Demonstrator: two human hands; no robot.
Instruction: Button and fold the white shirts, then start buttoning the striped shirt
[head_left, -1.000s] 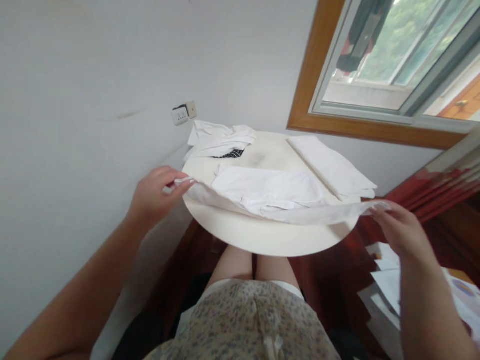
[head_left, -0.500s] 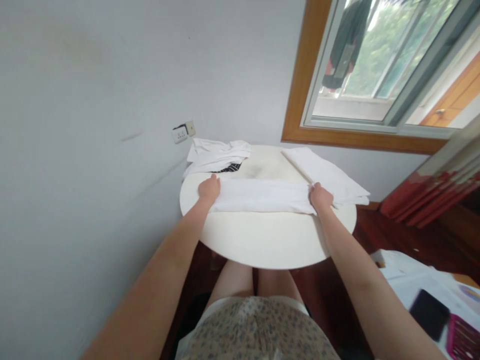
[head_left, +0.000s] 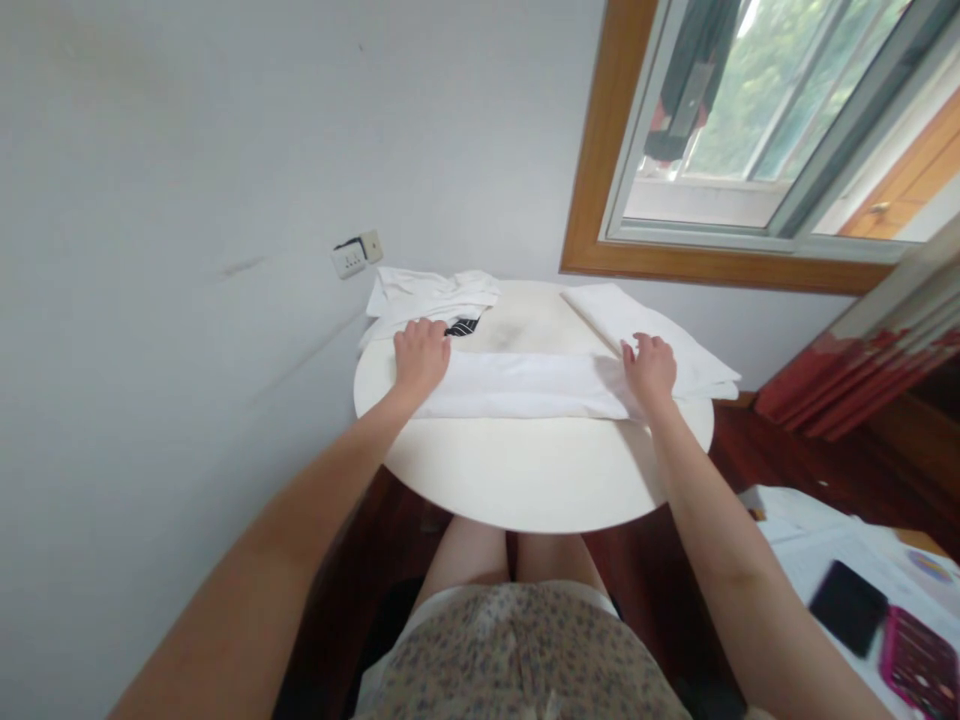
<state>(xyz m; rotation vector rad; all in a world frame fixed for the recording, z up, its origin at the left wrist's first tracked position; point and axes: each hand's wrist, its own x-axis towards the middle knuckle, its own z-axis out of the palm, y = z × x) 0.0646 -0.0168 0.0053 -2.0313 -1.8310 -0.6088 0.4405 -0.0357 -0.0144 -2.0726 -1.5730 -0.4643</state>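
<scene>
A long folded strip of white cloth [head_left: 529,385] lies flat across the round white table [head_left: 517,480]. At its left end my left hand [head_left: 421,355] is open, palm down, with the fingers lying forward. Over the strip's right end is my right hand [head_left: 650,370], open, thumb and fingers apart and slightly bent. Whether either palm touches the cloth I cannot tell. Just beyond the left hand lies a crumpled white garment [head_left: 431,295] with a black striped patch [head_left: 463,327]. A second folded white cloth [head_left: 656,335] lies behind and beside the right hand.
A wall with a power socket [head_left: 349,260] borders the table at the back and left. A wood-framed window [head_left: 720,272] and a red-and-beige curtain [head_left: 840,375] stand to the right. On a nearby surface at lower right are a black phone [head_left: 849,607] and a pink-edged item [head_left: 921,662].
Both hands have loosened from the ends of the folded cloth strip and their fingers have opened. The left hand has moved slightly forward. The strip stays in place.
</scene>
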